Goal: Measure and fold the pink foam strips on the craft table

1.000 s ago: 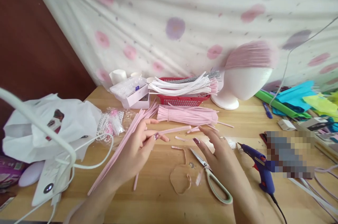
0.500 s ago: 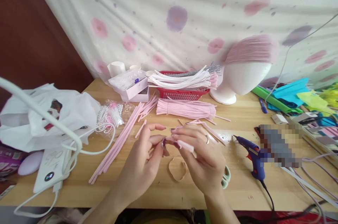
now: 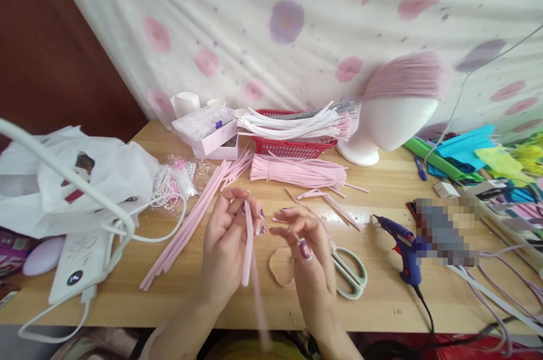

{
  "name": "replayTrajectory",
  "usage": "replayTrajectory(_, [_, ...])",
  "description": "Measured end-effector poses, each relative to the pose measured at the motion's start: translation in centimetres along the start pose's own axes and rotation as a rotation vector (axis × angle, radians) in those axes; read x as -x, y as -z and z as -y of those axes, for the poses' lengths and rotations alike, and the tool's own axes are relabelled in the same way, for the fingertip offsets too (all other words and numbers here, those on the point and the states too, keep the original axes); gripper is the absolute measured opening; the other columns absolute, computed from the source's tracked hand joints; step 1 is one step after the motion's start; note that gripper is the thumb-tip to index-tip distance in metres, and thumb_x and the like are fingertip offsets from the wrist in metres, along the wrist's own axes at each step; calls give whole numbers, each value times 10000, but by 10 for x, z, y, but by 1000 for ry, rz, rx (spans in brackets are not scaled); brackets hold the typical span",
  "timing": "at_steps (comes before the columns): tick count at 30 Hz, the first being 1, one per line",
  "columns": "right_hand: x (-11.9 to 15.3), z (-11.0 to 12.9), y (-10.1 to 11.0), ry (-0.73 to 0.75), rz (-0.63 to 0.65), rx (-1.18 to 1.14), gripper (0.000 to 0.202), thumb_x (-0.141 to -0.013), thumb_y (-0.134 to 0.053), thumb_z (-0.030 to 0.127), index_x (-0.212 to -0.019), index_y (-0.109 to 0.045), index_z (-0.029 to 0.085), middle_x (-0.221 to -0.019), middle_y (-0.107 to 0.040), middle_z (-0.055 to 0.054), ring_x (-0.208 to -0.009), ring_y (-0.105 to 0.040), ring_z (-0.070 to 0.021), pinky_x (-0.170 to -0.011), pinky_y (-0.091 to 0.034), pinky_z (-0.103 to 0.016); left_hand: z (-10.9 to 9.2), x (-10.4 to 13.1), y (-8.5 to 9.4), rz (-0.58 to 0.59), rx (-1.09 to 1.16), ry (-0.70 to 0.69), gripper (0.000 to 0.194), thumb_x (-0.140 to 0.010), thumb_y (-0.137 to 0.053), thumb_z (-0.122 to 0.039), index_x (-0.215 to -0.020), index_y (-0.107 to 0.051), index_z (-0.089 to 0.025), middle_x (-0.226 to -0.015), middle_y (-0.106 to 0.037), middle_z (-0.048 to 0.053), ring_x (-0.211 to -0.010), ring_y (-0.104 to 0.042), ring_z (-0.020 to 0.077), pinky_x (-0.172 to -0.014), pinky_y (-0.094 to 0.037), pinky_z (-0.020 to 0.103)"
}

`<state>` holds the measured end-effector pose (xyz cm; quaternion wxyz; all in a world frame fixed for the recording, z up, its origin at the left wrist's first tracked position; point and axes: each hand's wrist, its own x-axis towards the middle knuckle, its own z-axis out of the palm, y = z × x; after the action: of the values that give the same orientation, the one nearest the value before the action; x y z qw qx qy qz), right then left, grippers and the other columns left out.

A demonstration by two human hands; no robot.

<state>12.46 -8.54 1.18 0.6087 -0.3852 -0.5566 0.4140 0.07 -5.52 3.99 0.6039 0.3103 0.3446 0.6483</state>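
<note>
My left hand [image 3: 227, 241] is closed on a pink pipe cleaner [image 3: 248, 252], which is bent over so that both ends hang down; the longer end is blurred and reaches past the table's front edge. Just to the right, my right hand [image 3: 309, 247] is apart from it, with its thumb and bent fingers spread and nothing visible between them. A thin tan loop [image 3: 280, 267] lies on the table between the hands. Scissors with pale green handles [image 3: 354, 276] lie beside my right hand, their blades partly hidden by it.
Loose pink pipe cleaners [image 3: 186, 230] and a tied pink bundle [image 3: 299, 172] lie beyond my hands. Behind stand a red basket [image 3: 292, 148] of stems and a white foam head [image 3: 392, 122]. A blue glue gun [image 3: 403, 247] lies right; a white cable [image 3: 80, 179] crosses the left.
My hands have moved apart; the right one has come off the pink pipe cleaner, which now hangs folded from my left hand. More of the scissors shows.
</note>
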Motion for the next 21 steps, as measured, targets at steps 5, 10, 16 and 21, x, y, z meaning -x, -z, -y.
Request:
replayTrajectory(5, [-4,1,-7,-484,319,-204,412,-903,-605,598,-1153,-540,278,-967,-628,-33,-911,-637,-216,-806,-549,-335,10,2,4,156,-427,-245,260,-955,-463,-164,-777,-639,-232,-880,-618,16,-825,-592,156,-764,-488,274])
replayTrajectory(10, [-7,-1,7,-567,404,-30,391,-953,-540,587,-1069,-577,215,-736,-564,18,-633,-520,-132,-608,-444,-252,12,4,8,230,-621,-218,302,-980,-394,-182,-765,-600,-232,-998,-675,46,-975,-631,196,-866,-482,315])
replayTrajectory(16, [-7,-27,19,-719,394,-223,435,-895,-617,601,-887,-587,168,-560,-550,41,-422,-326,-60,-417,-225,-202,8,-18,39,281,-609,15,183,-967,-442,-301,-991,-599,-210,-1205,-700,115,-1108,-657,243,-948,-510,380])
replayTrajectory(21, [-11,-34,19,-751,186,-315,425,-881,-653,576,-992,-614,168,-459,-420,110,-357,-203,-38,-366,-125,-184,14,-49,73,-91,-1400,-105,241,-884,-503,-255,-1088,-583,-154,-1211,-648,213,-1109,-627,346,-976,-461,494])
